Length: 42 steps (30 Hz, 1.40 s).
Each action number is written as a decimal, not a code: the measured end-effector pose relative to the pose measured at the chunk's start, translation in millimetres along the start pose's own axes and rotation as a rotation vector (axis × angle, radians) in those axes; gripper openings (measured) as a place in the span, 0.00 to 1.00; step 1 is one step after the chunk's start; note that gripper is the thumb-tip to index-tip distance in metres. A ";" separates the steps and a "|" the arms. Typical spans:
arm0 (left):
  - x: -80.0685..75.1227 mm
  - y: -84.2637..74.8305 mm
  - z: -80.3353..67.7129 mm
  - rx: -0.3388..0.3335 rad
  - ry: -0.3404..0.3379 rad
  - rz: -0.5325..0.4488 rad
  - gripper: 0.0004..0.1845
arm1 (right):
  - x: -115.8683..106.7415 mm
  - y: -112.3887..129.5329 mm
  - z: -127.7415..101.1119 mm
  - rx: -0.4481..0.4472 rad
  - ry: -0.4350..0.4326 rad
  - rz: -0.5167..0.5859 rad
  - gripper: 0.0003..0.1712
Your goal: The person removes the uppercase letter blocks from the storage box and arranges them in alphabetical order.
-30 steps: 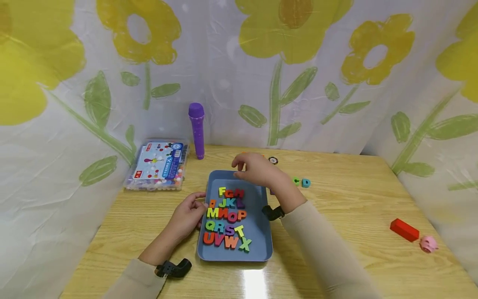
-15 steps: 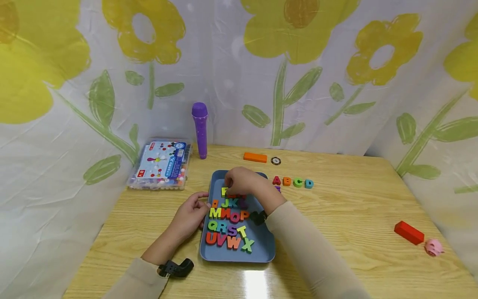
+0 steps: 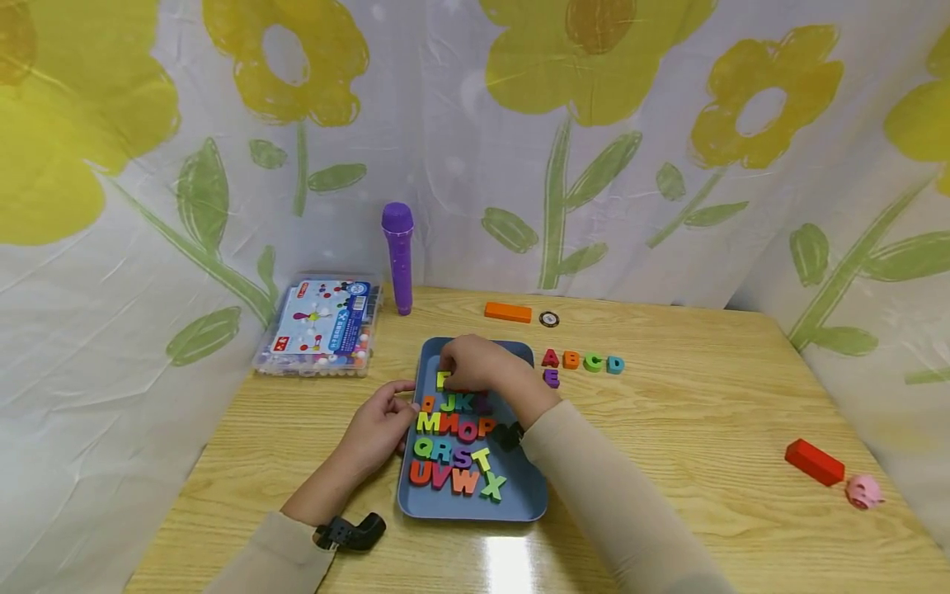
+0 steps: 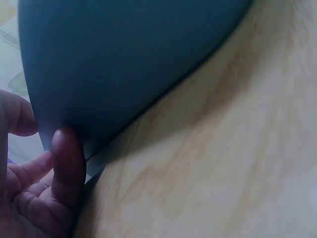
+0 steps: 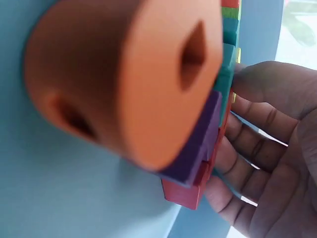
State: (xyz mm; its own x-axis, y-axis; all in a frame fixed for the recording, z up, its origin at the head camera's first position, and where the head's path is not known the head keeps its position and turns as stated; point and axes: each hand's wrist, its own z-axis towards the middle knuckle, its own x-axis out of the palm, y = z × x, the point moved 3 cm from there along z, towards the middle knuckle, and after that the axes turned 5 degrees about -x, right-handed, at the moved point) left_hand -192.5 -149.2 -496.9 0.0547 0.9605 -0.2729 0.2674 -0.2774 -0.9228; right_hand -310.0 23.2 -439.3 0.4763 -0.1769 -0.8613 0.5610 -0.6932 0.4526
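A blue-grey tray holds rows of coloured toy letters, among them an orange letter P large in the right wrist view. My right hand reaches in at the far left of the tray, its thumb and fingers pinching the yellow letter F. Partly hidden under that hand are the letters beside the F. My left hand rests at the tray's left side. In the left wrist view its loosely bent fingers touch the tray's outer wall.
Right of the tray lie the letters A, B, C, D and E. Behind stand a purple microphone, a bead box, an orange block and a round disc. A red block and pink pig head lie right.
My right hand has come from the tray's far edge left and nearer, down onto the yellow letter F. Letters A to E on the table have come into view. My left hand stays at the tray.
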 end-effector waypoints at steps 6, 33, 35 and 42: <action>2.8 -1.5 1.4 0.009 0.006 -0.001 0.24 | -12.0 -0.1 -11.0 -0.012 -0.060 0.038 0.09; 0.3 -3.6 -3.5 0.003 0.000 0.027 0.26 | -37.0 -128.6 -148.1 0.216 -0.272 0.025 0.13; 0.3 -3.7 -3.5 0.002 0.001 0.024 0.26 | -32.3 -132.7 -147.2 0.215 -0.269 0.028 0.12; 0.5 -3.4 -4.0 0.001 -0.003 0.027 0.25 | -22.9 -138.3 -142.5 0.241 -0.263 0.058 0.12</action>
State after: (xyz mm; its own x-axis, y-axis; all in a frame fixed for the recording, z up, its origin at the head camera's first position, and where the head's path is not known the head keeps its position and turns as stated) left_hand -189.6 -147.6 -492.8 0.0586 0.9525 -0.2989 0.2650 -0.3035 -0.9152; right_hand -302.0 222.6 -449.3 0.2946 -0.3723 -0.8801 0.3476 -0.8162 0.4616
